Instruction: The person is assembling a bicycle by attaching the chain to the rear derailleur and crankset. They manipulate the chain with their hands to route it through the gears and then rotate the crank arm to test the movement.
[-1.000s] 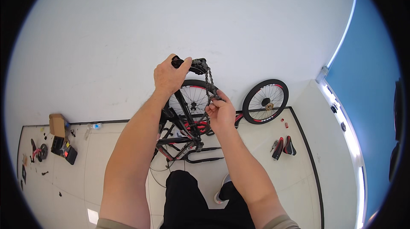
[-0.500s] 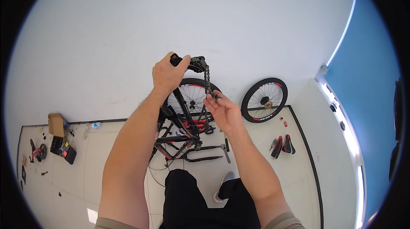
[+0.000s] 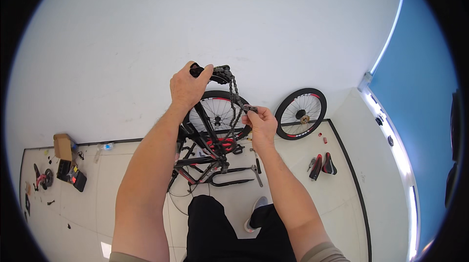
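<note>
"Where's the chain (image 3: 233, 91)?"

"Just right of the left hand (image 3: 187, 87), hanging in a loop; part of it reaches the right hand (image 3: 260, 124)."

"And the hands?"

"The left is wrapped around the raised black end of the bicycle frame (image 3: 205, 124). The right's thumb and fingers pinch dark links of the chain."

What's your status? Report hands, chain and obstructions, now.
Left hand gripping black bicycle part. Right hand pinching chain. Chain hanging in strands before wheel. Nothing seen blocking either hand.
</note>
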